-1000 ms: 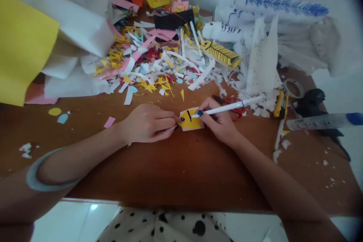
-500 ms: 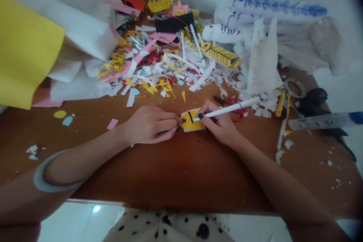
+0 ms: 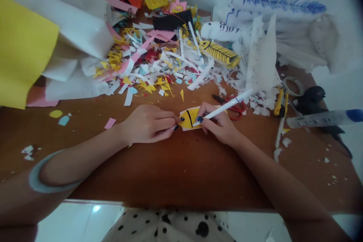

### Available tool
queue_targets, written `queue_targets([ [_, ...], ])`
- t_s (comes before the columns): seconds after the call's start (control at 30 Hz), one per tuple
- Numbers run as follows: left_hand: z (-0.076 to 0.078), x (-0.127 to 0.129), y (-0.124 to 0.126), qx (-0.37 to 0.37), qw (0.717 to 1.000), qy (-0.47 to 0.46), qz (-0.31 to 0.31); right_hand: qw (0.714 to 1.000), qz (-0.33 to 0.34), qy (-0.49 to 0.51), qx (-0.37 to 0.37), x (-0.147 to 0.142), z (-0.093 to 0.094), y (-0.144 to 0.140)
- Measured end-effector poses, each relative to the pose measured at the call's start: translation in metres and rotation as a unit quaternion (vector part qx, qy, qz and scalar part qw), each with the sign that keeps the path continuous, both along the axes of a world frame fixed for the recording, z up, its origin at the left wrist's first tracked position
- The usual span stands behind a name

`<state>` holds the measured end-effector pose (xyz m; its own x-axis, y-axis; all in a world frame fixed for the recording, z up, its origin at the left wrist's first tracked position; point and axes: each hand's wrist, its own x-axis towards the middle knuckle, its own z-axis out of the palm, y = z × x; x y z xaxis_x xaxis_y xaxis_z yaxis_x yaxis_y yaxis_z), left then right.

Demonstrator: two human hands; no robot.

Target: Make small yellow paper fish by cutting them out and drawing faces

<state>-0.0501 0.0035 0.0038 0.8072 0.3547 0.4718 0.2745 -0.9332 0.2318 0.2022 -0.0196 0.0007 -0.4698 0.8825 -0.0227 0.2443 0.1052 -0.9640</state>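
A small yellow paper fish with a white edge lies on the brown table, marked with a black eye and a black line behind its head. My left hand pinches the fish's head end between thumb and fingers. In my right hand is a white marker pen, its tip on the yellow paper at the lower end of the black line. That hand covers the tail part of the fish. Just beyond the right hand lie red-handled scissors, partly behind the pen.
Paper scraps heap along the back, with a striped yellow paper fish on them. A yellow cutter, tape roll and clear tube with blue cap lie right. A yellow sheet stands left.
The black line on the fish has grown longer toward me, and the pen's tip has moved down to its lower end. The pen leans at a steeper angle. My left hand keeps its pinch.
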Motion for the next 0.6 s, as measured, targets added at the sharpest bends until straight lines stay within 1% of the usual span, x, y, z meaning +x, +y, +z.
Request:
queue_targets([
  [0.07, 0.0007, -0.0001, -0.0004, 0.000, 1.000, 0.004, 0.001, 1.000, -0.023, 0.006, 0.006, -0.0006, -0.0004, -0.0002],
  [0.13, 0.0014, 0.0002, -0.0009, 0.002, 1.000, 0.002, 0.002, 0.999, -0.037, -0.009, 0.020, -0.0008, -0.0003, -0.0003],
  [0.2, 0.0016, 0.0005, -0.0012, 0.006, 1.000, -0.002, 0.002, 0.999, -0.020, -0.027, 0.023, -0.0005, 0.0004, -0.0003],
  [0.3, 0.0010, 0.0008, -0.0010, 0.014, 1.000, -0.004, 0.004, 1.000, 0.004, -0.012, -0.009, 0.0000, 0.0009, -0.0004],
  [0.37, 0.0005, 0.0007, -0.0008, 0.022, 1.000, -0.005, 0.006, 1.000, -0.012, 0.002, -0.023, -0.0001, 0.0002, -0.0003],
  [0.47, 0.0006, 0.0007, -0.0008, 0.020, 1.000, -0.005, 0.006, 0.999, -0.039, -0.017, -0.001, -0.0002, -0.0005, -0.0002],
  [0.53, 0.0011, 0.0008, -0.0010, 0.014, 1.000, 0.000, 0.007, 0.999, -0.020, -0.030, 0.008, 0.0001, -0.0001, -0.0003],
  [0.6, 0.0016, 0.0009, -0.0012, 0.009, 1.000, 0.002, 0.008, 1.000, 0.008, -0.017, -0.008, 0.0001, 0.0005, -0.0007],
])
